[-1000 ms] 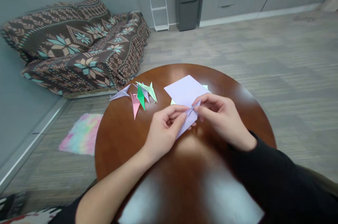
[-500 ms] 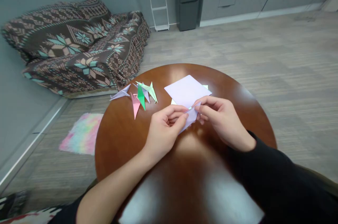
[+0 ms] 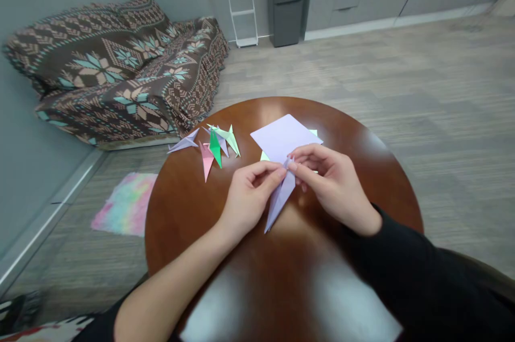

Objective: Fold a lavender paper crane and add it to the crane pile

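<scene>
The left hand (image 3: pixel 250 191) and right hand (image 3: pixel 336 181), each nearly closed, pinch the folded paper (image 3: pixel 281 197) over the surface (image 3: pixel 185 213), around its middle. Sheets (image 3: pixel 286 135) lie toward its far edge; cranes (image 3: pixel 215 150) sit near its far-left edge.

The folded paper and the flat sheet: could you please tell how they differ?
The folded paper is narrow and tapers to a point, while the flat sheet is broad and spread out.
The left hand and right hand hold the folded paper; the flat sheet lies on the table.
Both are pale purple.
</scene>
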Motion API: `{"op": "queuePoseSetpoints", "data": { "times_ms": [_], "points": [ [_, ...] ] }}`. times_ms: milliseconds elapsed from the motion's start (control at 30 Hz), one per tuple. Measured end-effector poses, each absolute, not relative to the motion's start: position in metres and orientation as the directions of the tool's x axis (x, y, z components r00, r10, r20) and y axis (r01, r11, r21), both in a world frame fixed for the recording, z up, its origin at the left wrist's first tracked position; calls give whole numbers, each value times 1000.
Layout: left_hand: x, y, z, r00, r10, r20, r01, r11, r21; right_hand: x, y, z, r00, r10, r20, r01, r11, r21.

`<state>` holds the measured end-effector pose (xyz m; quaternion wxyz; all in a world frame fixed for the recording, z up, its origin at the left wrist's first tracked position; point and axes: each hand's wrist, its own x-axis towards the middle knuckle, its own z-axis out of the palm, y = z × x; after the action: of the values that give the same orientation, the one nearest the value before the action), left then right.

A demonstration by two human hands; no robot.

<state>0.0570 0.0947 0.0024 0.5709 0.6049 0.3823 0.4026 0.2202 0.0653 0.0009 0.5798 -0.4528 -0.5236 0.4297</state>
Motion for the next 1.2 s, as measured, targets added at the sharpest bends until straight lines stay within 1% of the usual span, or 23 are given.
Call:
{"op": "queuePoseSetpoints", "data": {
  "times_ms": [100,233,367,567,733,800,1000,1200],
  "points": [
    [57,96,-1,331,943,34,-33,-25,999,219,65,-1,124,969,212,-87,223,-971],
    [56,96,0,244,968,61,10,-65,998,219,65,-4,136,968,211,-42,218,-975],
    [56,94,3,260,960,106,61,-126,990,218,64,-5,124,969,216,-21,220,-975],
    [57,94,3,277,952,131,92,-161,983,216,62,1,96,984,147,-3,148,-989],
    [57,93,3,294,942,163,112,-203,973,215,62,3,91,970,224,10,224,-974],
    [57,92,2,304,937,171,130,-218,967,215,62,2,103,968,229,16,228,-973],
    [57,88,1,344,929,135,88,-175,981,216,62,1,100,973,208,-24,211,-977],
    [59,88,8,342,939,27,56,-49,997,218,64,1,143,967,212,-31,218,-975]
  ]
}}
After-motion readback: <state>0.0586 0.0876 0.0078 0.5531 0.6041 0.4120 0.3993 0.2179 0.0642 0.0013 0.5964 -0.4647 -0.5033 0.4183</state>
